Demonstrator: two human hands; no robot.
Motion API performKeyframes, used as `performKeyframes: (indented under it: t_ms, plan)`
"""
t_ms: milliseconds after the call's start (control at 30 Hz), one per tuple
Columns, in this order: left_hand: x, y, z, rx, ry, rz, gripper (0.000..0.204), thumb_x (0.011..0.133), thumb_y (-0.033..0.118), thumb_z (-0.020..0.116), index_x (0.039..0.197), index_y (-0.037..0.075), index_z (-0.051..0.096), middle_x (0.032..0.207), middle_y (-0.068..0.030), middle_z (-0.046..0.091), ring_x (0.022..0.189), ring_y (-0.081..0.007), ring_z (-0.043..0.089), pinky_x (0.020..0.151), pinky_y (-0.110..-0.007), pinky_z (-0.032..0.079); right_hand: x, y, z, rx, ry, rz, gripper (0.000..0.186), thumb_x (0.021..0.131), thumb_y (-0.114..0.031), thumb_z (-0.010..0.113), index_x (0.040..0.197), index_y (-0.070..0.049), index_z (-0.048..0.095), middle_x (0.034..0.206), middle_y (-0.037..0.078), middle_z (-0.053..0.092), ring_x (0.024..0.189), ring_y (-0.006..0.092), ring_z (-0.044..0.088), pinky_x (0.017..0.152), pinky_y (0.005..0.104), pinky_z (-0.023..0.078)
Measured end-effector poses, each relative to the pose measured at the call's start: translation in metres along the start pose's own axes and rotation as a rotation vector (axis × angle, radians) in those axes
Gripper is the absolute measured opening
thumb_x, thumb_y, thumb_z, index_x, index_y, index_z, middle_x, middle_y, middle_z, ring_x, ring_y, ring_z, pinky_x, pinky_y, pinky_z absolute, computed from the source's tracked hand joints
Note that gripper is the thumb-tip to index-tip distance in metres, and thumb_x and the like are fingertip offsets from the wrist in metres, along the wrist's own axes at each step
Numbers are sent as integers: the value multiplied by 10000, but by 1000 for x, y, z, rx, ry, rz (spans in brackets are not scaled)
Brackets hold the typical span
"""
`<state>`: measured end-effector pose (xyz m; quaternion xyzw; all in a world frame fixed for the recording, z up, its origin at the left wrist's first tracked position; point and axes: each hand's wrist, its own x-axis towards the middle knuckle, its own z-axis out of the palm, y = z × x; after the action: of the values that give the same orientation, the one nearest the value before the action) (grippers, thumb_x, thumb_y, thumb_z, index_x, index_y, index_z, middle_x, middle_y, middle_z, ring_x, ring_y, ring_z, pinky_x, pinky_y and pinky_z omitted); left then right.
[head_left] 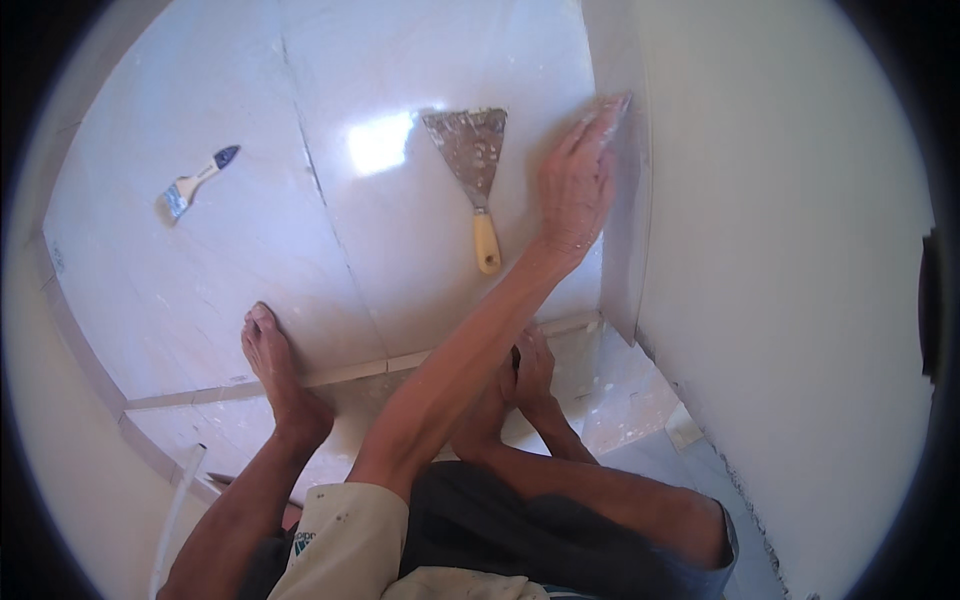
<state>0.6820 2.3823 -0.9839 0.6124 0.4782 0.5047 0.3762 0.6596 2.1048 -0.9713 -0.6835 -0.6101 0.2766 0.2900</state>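
Observation:
My left hand [578, 190] reaches across to the right and presses against the tile skirting [625, 230] at the foot of the wall. Its fingers are together, with whitish smears on them; whatever they may pinch is too blurred to name. My right hand [535, 370] is lower, beside my right foot [485, 415], its fingers bent near a small dark thing I cannot make out. A wide putty knife [485, 243] with a yellow handle and a smeared blade lies on the tiles, left of my left hand. Farther left rests a flat paintbrush [200, 180] with a white and blue handle.
Large glossy pale tiles [400, 250] form a raised floor, with a step edge [345, 374] under my feet. My left foot [268, 345] stands on that edge. A plain wall [780, 250] rises at the right. A white pipe-like rod [180, 510] stands at lower left.

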Motion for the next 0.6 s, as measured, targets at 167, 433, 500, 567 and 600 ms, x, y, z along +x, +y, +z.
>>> performKeyframes:
  t_ms: [167,433,500,567,600]
  plan:
    - [-48,17,8,50,-216,-66,519,996,159,587,1501,44,556,1366,-188,610,1097,-315,634,937,-390,494,-17,13,0,11,-46,131,326,952,-179,688,1188,47,689,1192,247,723,1113,479,692,953,544,556]
    - [-52,28,18,19,-281,-140,691,990,394,530,1580,50,431,1517,-199,452,1262,-373,493,1050,-491,380,-23,12,-7,-14,-192,166,390,966,-235,662,1254,29,663,1221,262,690,1069,506,678,892,580,560]
    - [-48,25,22,22,-283,-134,741,988,453,516,1600,52,400,1554,-202,413,1303,-388,458,1079,-517,351,-17,15,-5,13,-165,148,408,987,-279,662,1270,14,671,1260,256,694,1106,504,680,917,580,557]
    - [-24,19,27,17,-277,-114,793,987,512,501,1620,53,369,1592,-204,373,1345,-402,423,1107,-542,322,-38,28,-1,-27,-115,63,428,1001,-324,668,1285,-5,681,1297,249,697,1144,498,680,941,574,553]
    - [-18,17,26,18,-279,-117,820,986,541,494,1630,54,353,1611,-206,354,1365,-409,405,1121,-555,308,-47,29,0,-35,-166,111,417,994,-316,667,1275,-8,689,1284,241,702,1130,493,683,936,571,555]
